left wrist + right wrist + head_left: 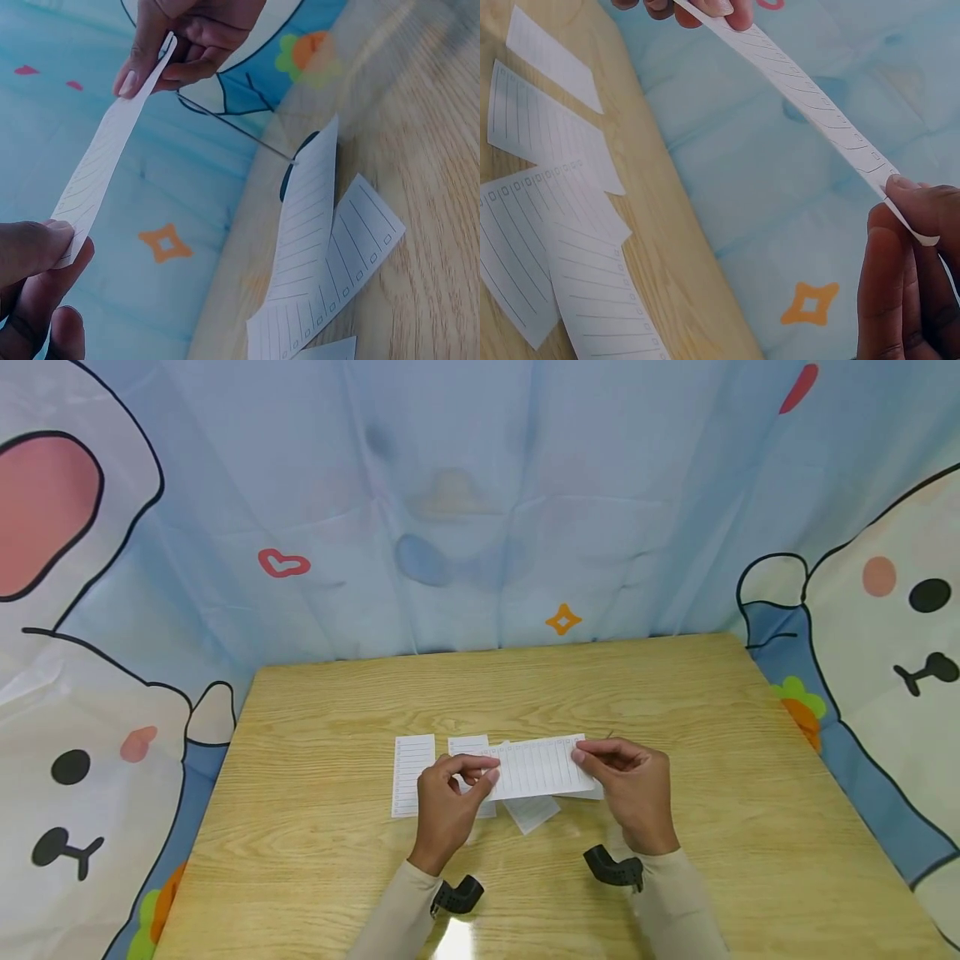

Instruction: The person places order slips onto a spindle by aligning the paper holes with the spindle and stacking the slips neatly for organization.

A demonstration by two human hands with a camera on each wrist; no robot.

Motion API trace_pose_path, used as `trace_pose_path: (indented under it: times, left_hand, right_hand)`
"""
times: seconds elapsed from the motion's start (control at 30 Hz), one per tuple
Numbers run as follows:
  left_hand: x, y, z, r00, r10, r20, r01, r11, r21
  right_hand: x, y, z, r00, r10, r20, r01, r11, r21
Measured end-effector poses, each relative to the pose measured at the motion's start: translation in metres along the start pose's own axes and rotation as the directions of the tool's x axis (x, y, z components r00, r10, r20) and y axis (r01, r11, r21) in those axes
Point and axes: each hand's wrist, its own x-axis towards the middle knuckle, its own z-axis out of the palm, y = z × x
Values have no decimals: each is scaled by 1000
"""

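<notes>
The left hand [452, 806] and right hand [639, 789] each pinch one end of a white paper strip [536, 767] (ruled crosswise) — above other ruled sheets [413, 777] on the table [322, 710].

On my head feed a pale-blue curtain [600, 485] hangs in soft folds behind a light wood-grain table [315, 710]. Printed on the cloth I make out a red heart outline [303, 565], an orange four-pointed star [551, 620] and a red streak [799, 389]. Large white cartoon animals flank the table, one at left [112, 727], one at right [877, 643]. Low in my view, a bright reflection [456, 939] glows on the tabletop.
</notes>
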Motion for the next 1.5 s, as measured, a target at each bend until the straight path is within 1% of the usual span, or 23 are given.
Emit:
trace_pose_path:
  times: [0.23,0.67,0.83,1.0,1.27,1.5]
  left_hand:
    - [6,-1,8,1000,7,25,-7,1000,-8]
    - [19,1,19,998,37,53,-40,998,53]
    - [23,3,24,996,59,67,-62,997,47]
    - [26,4,28,995,50,81,-52,998,20]
    - [30,2,33,994,38,101,-38,999,-3]
    - [32,4,37,992,42,121,-42,999,3]
  right_hand:
    - [4,2,-6,999,14,-35,-14,1000,3]
    - [9,0,-16,998,-14,-66,16,1000,25]
    - [8,-1,-19,996,-30,-83,31,999,13]
    - [8,-2,-22,994,-33,-109,34,999,5]
    - [12,-2,-24,987,-29,-157,36,999,41]
    - [14,-1,-26,982,-14,-187,22,999,39]
